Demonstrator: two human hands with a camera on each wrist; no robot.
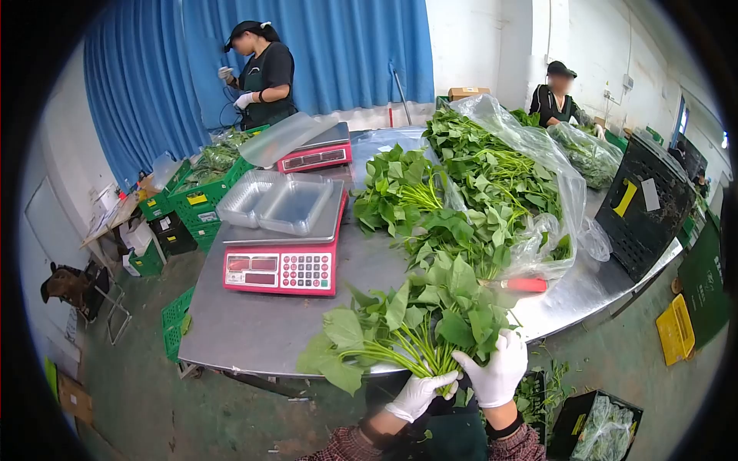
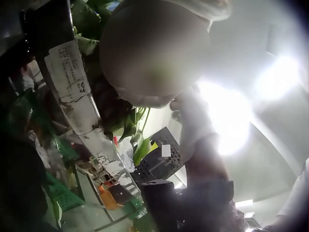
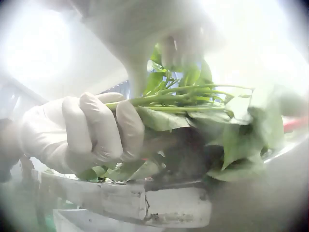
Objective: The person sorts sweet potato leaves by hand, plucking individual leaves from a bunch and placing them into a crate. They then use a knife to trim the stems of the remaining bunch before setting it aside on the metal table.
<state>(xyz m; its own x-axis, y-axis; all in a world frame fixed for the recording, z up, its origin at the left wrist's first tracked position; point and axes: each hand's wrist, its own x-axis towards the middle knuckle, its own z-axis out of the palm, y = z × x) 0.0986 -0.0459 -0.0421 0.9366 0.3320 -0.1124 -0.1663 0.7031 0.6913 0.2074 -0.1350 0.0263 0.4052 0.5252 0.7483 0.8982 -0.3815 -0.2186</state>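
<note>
My white-gloved left hand [image 1: 419, 396] grips a bunch of sweet potato leaves [image 1: 415, 323] by its gathered stems, over the table's near edge. In the right wrist view the left fingers [image 3: 99, 128] curl round those stems. My right hand [image 1: 500, 369], also gloved, is at the bunch's right side, thumb spread from the fingers and pointing toward the left hand. Its fingertips lie among the leaves, partly hidden. A large heap of the same greens [image 1: 492, 169] spreads behind on the metal table [image 1: 261, 330], partly in a clear plastic bag [image 1: 569, 200].
A red scale [image 1: 280, 269] carries clear plastic trays [image 1: 280, 203]; another scale [image 1: 315, 157] stands behind. Near the heap lies a red-handled tool [image 1: 526, 284]. A black crate [image 1: 642, 203] tilts at the table's right. Two people work beyond. Green crates [image 1: 204, 203] stand left.
</note>
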